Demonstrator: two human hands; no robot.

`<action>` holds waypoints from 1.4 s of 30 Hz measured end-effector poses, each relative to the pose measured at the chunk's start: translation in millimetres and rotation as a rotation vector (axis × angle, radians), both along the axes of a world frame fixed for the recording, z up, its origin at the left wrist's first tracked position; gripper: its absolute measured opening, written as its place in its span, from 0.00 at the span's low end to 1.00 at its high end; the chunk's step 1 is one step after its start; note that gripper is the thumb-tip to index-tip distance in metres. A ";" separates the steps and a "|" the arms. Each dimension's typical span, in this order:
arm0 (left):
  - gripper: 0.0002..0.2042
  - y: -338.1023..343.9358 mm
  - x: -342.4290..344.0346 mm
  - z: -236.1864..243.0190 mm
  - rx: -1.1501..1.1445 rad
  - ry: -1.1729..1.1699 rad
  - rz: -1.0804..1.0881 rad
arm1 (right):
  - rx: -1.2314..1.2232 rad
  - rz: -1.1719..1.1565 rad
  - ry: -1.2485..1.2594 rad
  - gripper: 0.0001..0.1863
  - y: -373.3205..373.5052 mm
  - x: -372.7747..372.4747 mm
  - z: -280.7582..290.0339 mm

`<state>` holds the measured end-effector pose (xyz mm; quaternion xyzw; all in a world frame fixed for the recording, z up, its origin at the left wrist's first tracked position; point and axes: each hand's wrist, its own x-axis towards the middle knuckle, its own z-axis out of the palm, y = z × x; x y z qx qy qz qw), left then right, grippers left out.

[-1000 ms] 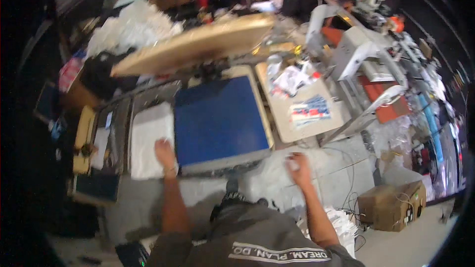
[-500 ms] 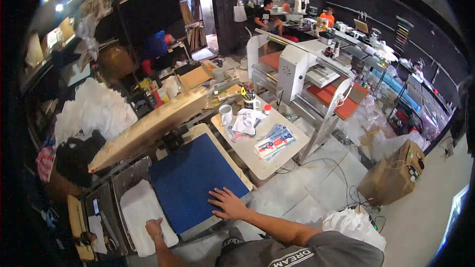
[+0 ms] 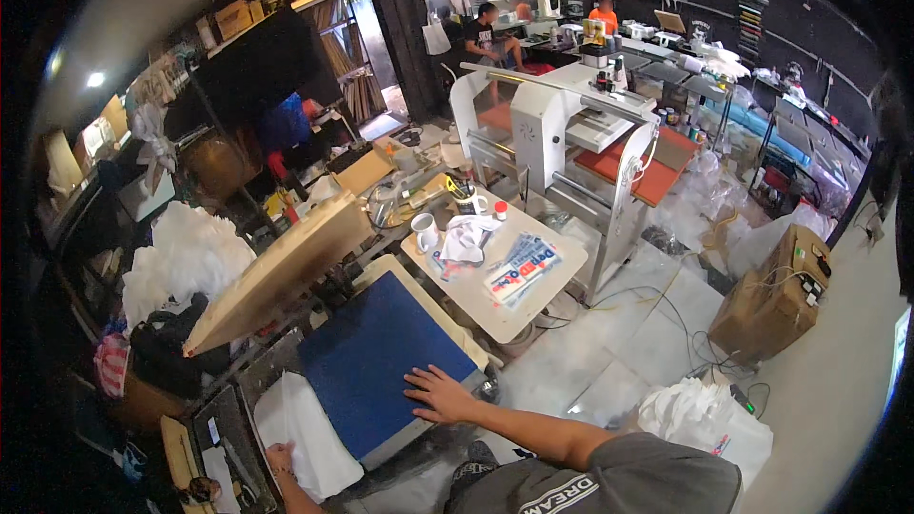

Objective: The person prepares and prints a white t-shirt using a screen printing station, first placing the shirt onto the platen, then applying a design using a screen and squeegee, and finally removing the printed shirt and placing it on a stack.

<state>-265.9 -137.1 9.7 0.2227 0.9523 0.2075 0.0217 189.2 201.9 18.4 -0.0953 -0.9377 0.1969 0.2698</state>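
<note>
My right hand (image 3: 440, 394) lies flat with its fingers spread near the right edge of a dark blue pad (image 3: 376, 357), which covers a flat square platen. Directly left of the pad rests folded white fabric (image 3: 309, 438). At the left edge of this fabric is my left hand (image 3: 281, 459), its fingers closed on the edge and partly hidden. Behind the pad, a thick wooden board (image 3: 276, 276) stands tilted.
A small table (image 3: 457, 290) holds a white mug (image 3: 425, 232), a crumpled cloth and printed sheets. Beyond stands a white press machine (image 3: 543, 128) with red platens. White piles (image 3: 700, 428) and a cardboard box (image 3: 771, 295) are at right. Two people sit far back.
My left hand has moved from the top of the white fabric to its left edge. My right hand stays on the blue pad. The view has shifted slightly.
</note>
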 end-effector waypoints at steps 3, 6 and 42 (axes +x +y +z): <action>0.12 -3.2 2.0 15.8 0.026 0.528 0.396 | 0.012 -0.007 -0.025 0.29 4.0 0.2 -8.2; 0.08 -10.4 0.2 62.3 0.076 0.874 0.425 | -0.003 0.005 -0.021 0.28 2.3 3.1 -16.4; 0.11 138.9 268.8 -17.7 0.570 -0.234 0.098 | -0.569 -0.345 -0.119 0.31 84.0 8.2 15.5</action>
